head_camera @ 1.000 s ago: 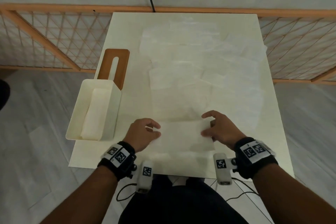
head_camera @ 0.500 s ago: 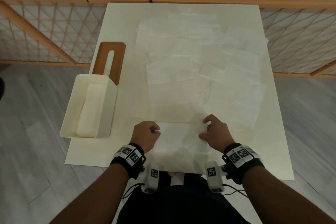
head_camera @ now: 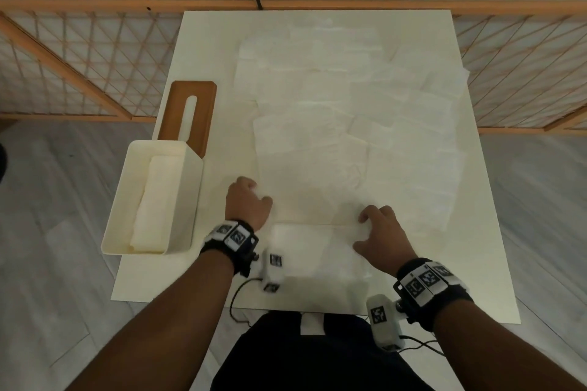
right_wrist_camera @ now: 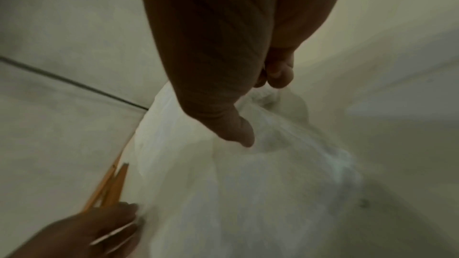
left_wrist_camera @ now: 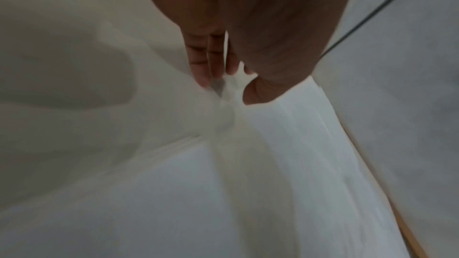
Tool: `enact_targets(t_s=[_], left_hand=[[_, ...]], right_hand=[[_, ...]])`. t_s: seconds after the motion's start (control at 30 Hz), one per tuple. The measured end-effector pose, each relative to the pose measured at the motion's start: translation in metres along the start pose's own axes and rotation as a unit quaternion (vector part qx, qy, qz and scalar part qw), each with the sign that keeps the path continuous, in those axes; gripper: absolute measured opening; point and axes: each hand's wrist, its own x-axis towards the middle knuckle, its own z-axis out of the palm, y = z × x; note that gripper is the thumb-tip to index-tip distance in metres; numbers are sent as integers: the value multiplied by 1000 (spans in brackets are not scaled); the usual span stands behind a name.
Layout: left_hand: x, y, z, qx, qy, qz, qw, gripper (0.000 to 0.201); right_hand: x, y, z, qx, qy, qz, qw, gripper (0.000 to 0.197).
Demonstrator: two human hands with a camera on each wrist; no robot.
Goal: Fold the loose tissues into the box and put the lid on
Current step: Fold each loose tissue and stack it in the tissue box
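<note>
Pinching the near tissue (head_camera: 313,251) at both ends in the head view: left hand (head_camera: 246,205) at the far-left corner, right hand (head_camera: 381,240) at the right edge, fingers curling on the sheet. Lying flat at the near edge of the table (head_camera: 216,51), with loose tissues (head_camera: 349,111) spreading across the far half. Standing open at the left edge, the box (head_camera: 158,200), folded tissues inside; resting flat just behind it, the brown lid (head_camera: 203,111). Showing in the left wrist view the thumb and fingers (left_wrist_camera: 198,62) closing on a tissue corner. Showing, blurred, in the right wrist view the thumb pressing into bunched tissue, fingers curling behind.
</note>
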Motion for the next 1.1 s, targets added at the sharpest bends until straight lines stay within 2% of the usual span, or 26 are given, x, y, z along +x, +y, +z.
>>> enact_targets(t_s=[0.1, 0.23, 0.27, 0.4, 0.57, 0.63, 0.67, 0.73, 0.8, 0.87, 0.9, 0.93, 1.0, 1.1], left_hand=[[31, 28, 0, -36, 26, -36, 998, 63], [67, 49, 7, -4, -3, -112, 994, 87], [72, 52, 7, 17, -6, -128, 992, 85], [75, 52, 7, 43, -36, -143, 988, 38], [66, 48, -1, 71, -51, -118, 989, 32], [64, 44, -4, 75, -48, -76, 993, 31], [62, 41, -2, 49, -36, -75, 995, 34], [56, 41, 2, 6, -5, -72, 997, 56], [55, 46, 10, 58, -5, -57, 997, 77], [58, 52, 14, 89, -17, -75, 993, 80], [61, 52, 15, 98, -24, -90, 991, 75], [63, 54, 14, 109, -28, -90, 990, 62], [63, 56, 8, 94, -33, -102, 990, 20], [58, 58, -1, 1, -45, -110, 993, 24]], right_hand=[[3, -5, -10, 23, 21, -14, 999, 40], [9, -7, -21, 26, 40, -23, 999, 32], [10, -7, -23, 27, 44, -22, 998, 30], [13, -6, -30, 49, 46, -11, 998, 24], [15, -8, -35, 106, 51, 4, 993, 18], [16, -11, -37, 149, 51, 13, 987, 15], [16, -14, -38, 163, 51, 14, 985, 14], [14, -19, -38, 170, 47, 10, 984, 12], [11, -23, -37, 163, 36, 3, 986, 12], [7, -24, -36, 151, 28, -2, 988, 12], [6, -23, -37, 145, 27, -3, 989, 12], [5, -23, -37, 142, 29, -3, 990, 11], [4, -21, -38, 142, 30, 4, 989, 10], [4, -20, -38, 152, 26, 10, 988, 10]])
